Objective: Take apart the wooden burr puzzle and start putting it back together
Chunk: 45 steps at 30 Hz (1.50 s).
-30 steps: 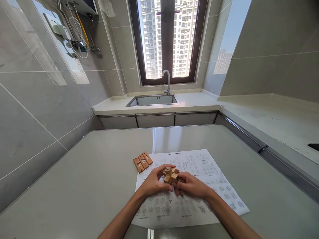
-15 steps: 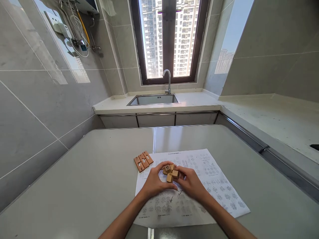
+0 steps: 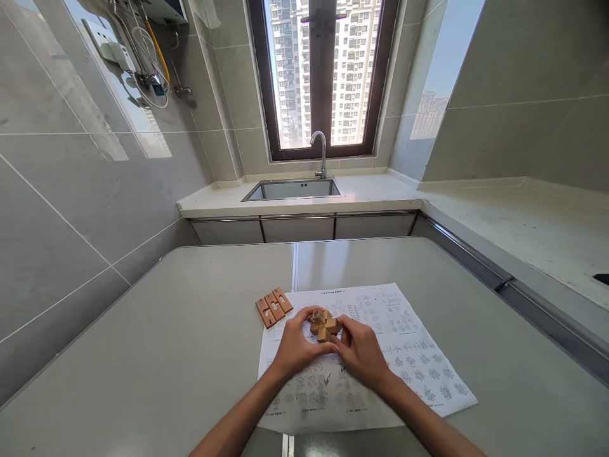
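A wooden burr puzzle (image 3: 323, 326), made of crossed light-brown pieces, is held above the printed sheet. My left hand (image 3: 301, 346) curves around its left side, with the thumb reaching below it. From the right, my right hand (image 3: 359, 349) pinches a block end between thumb and fingers. Several flat wooden pieces with cut-outs (image 3: 274, 308) lie side by side left of the sheet's upper corner. The white paper sheet (image 3: 404, 330) carries rows of small puzzle drawings and a few handwritten marks; hands and forearms cover part of it.
The grey table (image 3: 143, 343) fills the foreground, with a seam down its middle. Beyond it a white counter (image 3: 371, 190) holds a sink (image 3: 291, 190) and a faucet (image 3: 322, 155) under a window. Another counter (image 3: 537, 222) runs along the right.
The wooden puzzle has turned slightly and its pieces sit closer together. My right hand has shifted a little left, nearer my left thumb. The flat pieces have stayed put.
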Motion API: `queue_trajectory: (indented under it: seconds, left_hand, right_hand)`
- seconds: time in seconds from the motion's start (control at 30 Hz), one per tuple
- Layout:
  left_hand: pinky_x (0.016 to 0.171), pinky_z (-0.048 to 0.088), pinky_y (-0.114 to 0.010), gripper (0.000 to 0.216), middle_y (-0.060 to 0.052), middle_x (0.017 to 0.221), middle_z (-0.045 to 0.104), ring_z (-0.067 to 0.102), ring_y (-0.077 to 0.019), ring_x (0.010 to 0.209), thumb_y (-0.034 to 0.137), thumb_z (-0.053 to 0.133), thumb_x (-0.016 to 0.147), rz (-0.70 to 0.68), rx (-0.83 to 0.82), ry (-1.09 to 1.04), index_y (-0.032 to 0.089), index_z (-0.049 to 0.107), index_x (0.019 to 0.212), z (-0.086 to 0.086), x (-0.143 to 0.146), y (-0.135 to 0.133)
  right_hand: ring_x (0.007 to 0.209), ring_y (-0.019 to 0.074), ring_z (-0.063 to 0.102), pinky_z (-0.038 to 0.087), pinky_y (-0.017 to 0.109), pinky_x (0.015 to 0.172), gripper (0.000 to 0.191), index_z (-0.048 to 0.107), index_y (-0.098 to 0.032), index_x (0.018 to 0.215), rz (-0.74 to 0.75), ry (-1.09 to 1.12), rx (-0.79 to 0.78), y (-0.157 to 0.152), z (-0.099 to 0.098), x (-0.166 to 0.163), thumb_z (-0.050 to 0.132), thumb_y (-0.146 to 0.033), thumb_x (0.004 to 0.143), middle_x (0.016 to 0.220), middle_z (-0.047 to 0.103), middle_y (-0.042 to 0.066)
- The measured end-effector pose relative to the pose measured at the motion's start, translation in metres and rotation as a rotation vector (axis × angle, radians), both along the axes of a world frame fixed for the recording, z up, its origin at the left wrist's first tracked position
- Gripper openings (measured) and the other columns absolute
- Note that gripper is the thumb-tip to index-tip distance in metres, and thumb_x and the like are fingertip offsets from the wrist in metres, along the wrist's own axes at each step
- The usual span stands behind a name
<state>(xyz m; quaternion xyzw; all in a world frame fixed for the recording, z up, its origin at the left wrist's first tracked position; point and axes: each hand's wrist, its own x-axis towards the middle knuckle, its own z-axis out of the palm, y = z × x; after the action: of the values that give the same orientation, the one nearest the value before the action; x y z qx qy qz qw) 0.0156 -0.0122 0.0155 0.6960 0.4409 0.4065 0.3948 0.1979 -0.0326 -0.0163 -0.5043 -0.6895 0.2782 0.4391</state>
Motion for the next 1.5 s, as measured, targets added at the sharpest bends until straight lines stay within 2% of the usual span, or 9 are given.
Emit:
queue_trajectory:
  seconds: [0.13,0.33,0.5,0.67,0.83,0.97,1.2,1.5]
  left_hand:
    - [0.100,0.049,-0.041,0.057,-0.006,0.114,0.075,0.067,-0.0296,0.106,0.036,0.092,0.068,-0.024,-0.030,-0.021,0.023,0.069,0.117,0.000,0.000,0.000]
    - [0.111,0.044,-0.044,0.056,-0.009,0.137,0.067,0.059,-0.0314,0.126,0.031,0.077,0.084,-0.092,0.007,0.031,0.025,0.062,0.138,0.009,0.001,-0.007]
    - [0.107,0.047,-0.043,0.048,-0.009,0.130,0.070,0.062,-0.0310,0.121,0.028,0.077,0.083,-0.103,0.014,0.035,0.024,0.066,0.130,0.013,0.005,-0.011]
    - [0.103,0.049,-0.039,0.034,-0.007,0.123,0.071,0.065,-0.0274,0.115,0.026,0.073,0.087,-0.106,0.062,0.038,0.023,0.069,0.121,0.015,0.005,-0.009]
    - [0.104,0.049,-0.039,0.030,-0.008,0.122,0.072,0.065,-0.0280,0.115,0.029,0.071,0.089,-0.082,0.079,0.016,0.023,0.070,0.119,0.017,0.003,-0.006]
    - [0.105,0.049,-0.039,0.037,-0.007,0.124,0.073,0.066,-0.0281,0.116,0.027,0.073,0.086,-0.126,0.076,0.018,0.023,0.070,0.123,0.016,0.003,-0.007]
    - [0.109,0.048,-0.038,0.037,-0.007,0.128,0.072,0.064,-0.0274,0.120,0.023,0.070,0.087,-0.147,0.073,0.020,0.022,0.070,0.124,0.012,0.003,-0.006]
    - [0.103,0.050,-0.036,0.036,-0.006,0.121,0.073,0.065,-0.0244,0.114,0.025,0.070,0.088,-0.147,0.076,0.052,0.022,0.067,0.124,0.015,0.003,-0.007]
  right_hand:
    - [0.053,0.0161,0.045,0.034,0.027,0.054,0.016,0.051,-0.025,0.075,0.058,0.087,-0.048,0.002,0.000,0.000,0.063,-0.026,0.085,0.058,0.048,-0.005]
    - [0.055,0.0165,0.050,0.038,0.027,0.056,0.008,0.054,-0.025,0.086,0.001,0.079,-0.037,0.003,0.000,0.004,0.061,-0.021,0.084,0.062,0.056,-0.004]
    - [0.056,0.0167,0.051,0.038,0.028,0.058,0.012,0.054,-0.025,0.088,-0.026,-0.009,0.029,0.002,-0.005,0.006,0.061,-0.017,0.081,0.064,0.056,-0.005]
    - [0.060,0.0172,0.054,0.044,0.028,0.059,0.014,0.061,-0.023,0.099,0.071,0.149,-0.073,0.004,0.003,0.005,0.066,-0.029,0.087,0.068,0.059,-0.003]
    - [0.068,0.0178,0.060,0.049,0.028,0.058,0.037,0.064,-0.020,0.113,0.272,0.453,-0.268,0.009,0.007,0.008,0.062,-0.052,0.096,0.081,0.066,0.002]
    - [0.069,0.0179,0.062,0.049,0.028,0.058,0.045,0.067,-0.020,0.110,0.270,0.554,-0.347,0.011,0.003,0.008,0.067,-0.061,0.091,0.087,0.068,0.004]
    - [0.073,0.0181,0.061,0.051,0.030,0.070,0.040,0.068,-0.020,0.097,0.261,0.580,-0.301,0.010,0.006,0.007,0.070,-0.059,0.091,0.081,0.067,0.002]
    - [0.075,0.0197,0.063,0.051,0.032,0.073,0.032,0.071,-0.021,0.099,0.207,0.549,-0.232,0.006,0.009,0.006,0.070,-0.053,0.093,0.083,0.070,0.003]
